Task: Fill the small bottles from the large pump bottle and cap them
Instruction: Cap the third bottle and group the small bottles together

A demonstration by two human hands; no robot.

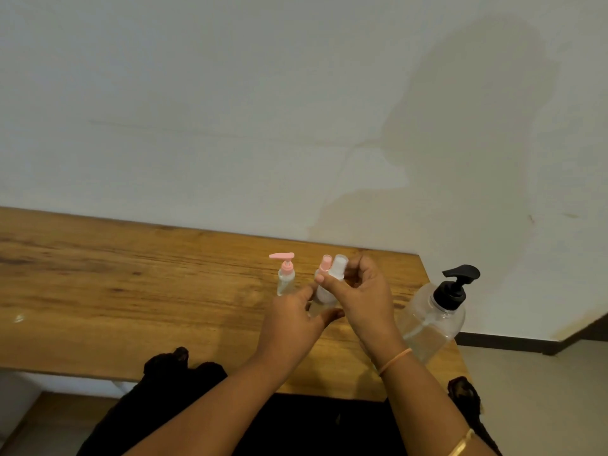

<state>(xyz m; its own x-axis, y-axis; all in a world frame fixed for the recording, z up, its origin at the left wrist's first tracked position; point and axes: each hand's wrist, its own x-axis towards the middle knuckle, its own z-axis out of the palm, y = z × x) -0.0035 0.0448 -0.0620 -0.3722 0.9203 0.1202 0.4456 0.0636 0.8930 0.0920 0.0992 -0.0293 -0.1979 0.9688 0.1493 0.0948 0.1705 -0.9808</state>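
Above the wooden table (131,291), left hand (289,324) pinches a small bottle (324,294); right hand (365,297), fingers curled, grips its clear cap (339,266).

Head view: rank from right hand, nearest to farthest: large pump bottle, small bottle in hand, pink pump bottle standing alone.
1. Small bottle, touching the right hand, its clear cap in the fingers.
2. Large pump bottle, just to the hand's right.
3. Pink pump bottle, to the left, beyond the left hand.
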